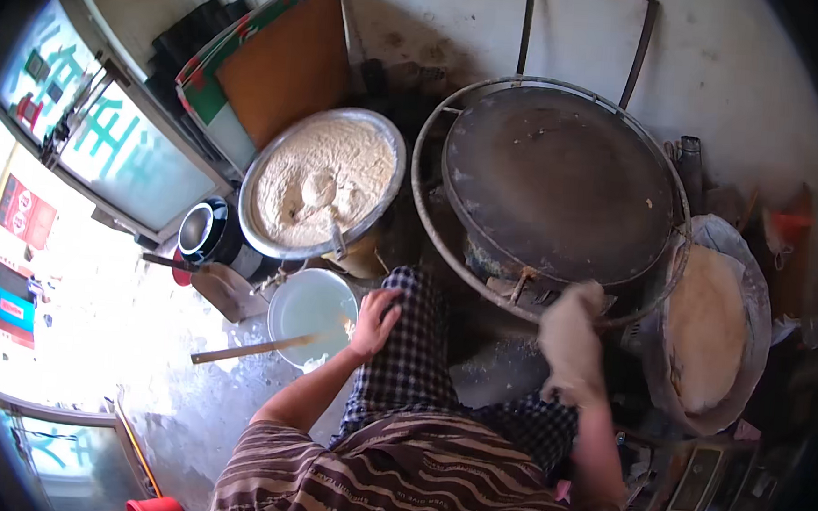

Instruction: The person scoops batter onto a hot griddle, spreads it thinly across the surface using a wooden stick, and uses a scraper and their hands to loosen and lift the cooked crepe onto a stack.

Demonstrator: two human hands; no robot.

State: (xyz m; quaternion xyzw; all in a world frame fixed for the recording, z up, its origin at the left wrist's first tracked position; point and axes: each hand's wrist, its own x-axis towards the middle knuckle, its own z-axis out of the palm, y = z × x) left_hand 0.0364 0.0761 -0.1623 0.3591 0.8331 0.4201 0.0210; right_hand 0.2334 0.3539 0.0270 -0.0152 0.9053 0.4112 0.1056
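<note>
The right hand (575, 387), its grip full of soft, pale, dough-like mass (570, 340), hung by the round black griddle (558, 185), apparently mid-spreading, calling for steady contact, while the left hand (374, 322) rested loose, empty!

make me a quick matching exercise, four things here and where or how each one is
1. left hand
2. round griddle
3. metal basin
4. bucket

A. holds pale dough
B. has a stick leaning over its rim
C. on the checked trousers
D. dark, with a metal ring around it

Pairs: 1-C, 2-D, 3-A, 4-B
</note>
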